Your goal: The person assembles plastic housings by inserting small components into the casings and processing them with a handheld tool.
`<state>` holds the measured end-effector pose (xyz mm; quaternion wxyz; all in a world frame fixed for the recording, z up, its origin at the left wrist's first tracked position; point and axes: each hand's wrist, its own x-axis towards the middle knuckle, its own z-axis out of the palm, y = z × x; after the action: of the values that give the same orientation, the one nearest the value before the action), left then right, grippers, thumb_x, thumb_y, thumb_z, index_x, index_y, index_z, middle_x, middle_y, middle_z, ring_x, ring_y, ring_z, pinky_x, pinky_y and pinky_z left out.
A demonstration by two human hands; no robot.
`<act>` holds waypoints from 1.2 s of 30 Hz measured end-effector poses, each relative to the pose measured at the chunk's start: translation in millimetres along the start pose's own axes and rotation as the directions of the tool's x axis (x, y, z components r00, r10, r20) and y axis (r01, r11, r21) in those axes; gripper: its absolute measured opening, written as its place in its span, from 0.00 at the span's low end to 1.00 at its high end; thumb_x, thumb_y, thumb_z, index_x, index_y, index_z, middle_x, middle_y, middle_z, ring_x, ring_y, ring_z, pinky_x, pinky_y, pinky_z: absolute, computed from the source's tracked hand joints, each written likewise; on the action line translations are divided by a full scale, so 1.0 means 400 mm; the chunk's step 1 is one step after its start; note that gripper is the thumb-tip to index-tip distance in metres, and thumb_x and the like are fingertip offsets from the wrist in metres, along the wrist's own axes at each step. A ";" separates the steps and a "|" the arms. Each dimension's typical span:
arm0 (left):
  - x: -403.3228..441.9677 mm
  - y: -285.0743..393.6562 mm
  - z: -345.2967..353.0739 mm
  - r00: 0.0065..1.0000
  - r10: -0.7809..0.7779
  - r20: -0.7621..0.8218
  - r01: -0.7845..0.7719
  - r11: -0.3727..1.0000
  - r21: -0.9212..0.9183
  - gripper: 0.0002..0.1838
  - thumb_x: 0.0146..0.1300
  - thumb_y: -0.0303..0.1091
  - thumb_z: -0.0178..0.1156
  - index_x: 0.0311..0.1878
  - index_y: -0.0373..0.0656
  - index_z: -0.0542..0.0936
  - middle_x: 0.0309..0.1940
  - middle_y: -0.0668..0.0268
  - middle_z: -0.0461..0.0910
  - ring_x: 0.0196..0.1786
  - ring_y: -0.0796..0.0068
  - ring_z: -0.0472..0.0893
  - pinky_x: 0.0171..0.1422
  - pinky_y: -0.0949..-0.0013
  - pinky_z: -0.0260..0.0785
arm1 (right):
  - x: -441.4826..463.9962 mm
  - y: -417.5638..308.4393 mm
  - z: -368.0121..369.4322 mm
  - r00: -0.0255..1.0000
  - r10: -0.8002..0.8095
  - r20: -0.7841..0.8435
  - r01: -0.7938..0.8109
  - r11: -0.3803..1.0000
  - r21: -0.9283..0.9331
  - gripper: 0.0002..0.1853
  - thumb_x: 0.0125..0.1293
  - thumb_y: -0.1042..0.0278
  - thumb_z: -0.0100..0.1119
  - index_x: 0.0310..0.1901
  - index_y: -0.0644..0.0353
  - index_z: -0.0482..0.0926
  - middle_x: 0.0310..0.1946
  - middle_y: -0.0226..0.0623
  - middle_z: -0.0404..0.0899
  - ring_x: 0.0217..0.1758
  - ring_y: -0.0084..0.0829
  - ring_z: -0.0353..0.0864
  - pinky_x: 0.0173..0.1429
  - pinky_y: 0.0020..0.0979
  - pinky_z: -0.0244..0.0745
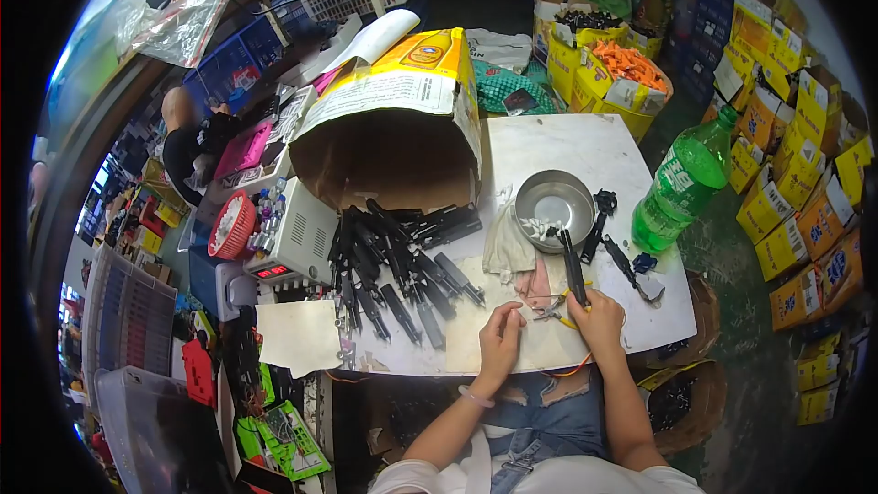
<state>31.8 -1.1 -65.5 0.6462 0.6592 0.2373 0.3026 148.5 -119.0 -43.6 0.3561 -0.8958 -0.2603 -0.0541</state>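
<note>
My right hand [601, 322] grips a long black plastic part [572, 267], its far end reaching the near rim of a steel bowl [578, 190]. Small white pieces [541, 228] lie inside that bowl. To the left, my left hand [499, 337] is closed with its fingertips pinched together; what they hold is too small to name. Between the hands lies a pair of pliers [550, 314] with yellow handles, partly hidden by my right hand. A pink cloth [541, 280] and a whitish cloth [506, 242] rest just beyond them.
Many similar black parts [393, 261] are piled at the left, before an open cardboard box [389, 142]. Right of the bowl are loose black pieces [631, 270] and a green bottle [681, 185]. A power supply [297, 238] stands left; another person [183, 151] sits beyond.
</note>
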 end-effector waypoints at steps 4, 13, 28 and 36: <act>0.000 0.007 0.001 1.000 -0.024 0.002 0.024 1.000 -0.010 0.12 0.65 0.35 0.48 0.43 0.36 0.74 0.24 0.71 0.72 0.29 0.84 0.69 0.34 0.80 0.62 | 0.001 -0.002 0.003 0.999 -0.022 -0.025 0.021 0.999 -0.031 0.14 0.53 0.57 0.57 0.20 0.60 0.75 0.19 0.39 0.77 0.21 0.43 0.76 0.26 0.39 0.69; -0.001 0.009 0.001 0.999 -0.033 0.008 0.034 0.999 -0.013 0.12 0.64 0.36 0.48 0.43 0.37 0.74 0.24 0.71 0.72 0.29 0.84 0.69 0.35 0.79 0.63 | 0.002 -0.005 -0.001 1.000 0.003 0.020 -0.002 1.000 -0.026 0.15 0.52 0.57 0.58 0.23 0.63 0.77 0.19 0.44 0.76 0.23 0.46 0.76 0.27 0.39 0.68; 0.000 -0.014 -0.002 0.998 -0.019 0.057 0.021 0.999 -0.038 0.12 0.65 0.34 0.48 0.47 0.40 0.73 0.24 0.69 0.75 0.31 0.84 0.73 0.37 0.80 0.64 | -0.296 0.430 -0.208 0.568 0.819 -0.085 -0.158 0.210 0.965 0.15 0.65 0.53 0.46 0.31 0.57 0.70 0.23 0.25 0.65 0.20 0.19 0.63 0.23 0.19 0.59; 0.006 -0.017 0.002 0.998 0.040 0.043 -0.038 0.998 -0.049 0.12 0.65 0.34 0.47 0.47 0.39 0.73 0.23 0.70 0.73 0.29 0.85 0.71 0.35 0.80 0.64 | -0.589 0.718 -0.079 0.613 0.468 0.636 -0.335 -0.575 0.747 0.17 0.65 0.52 0.42 0.34 0.57 0.75 0.30 0.37 0.76 0.28 0.35 0.73 0.33 0.34 0.72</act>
<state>34.6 0.2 -72.1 0.6608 0.6546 0.2029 0.3061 94.1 -416.3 -261.9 0.8899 -0.2481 0.2461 0.2933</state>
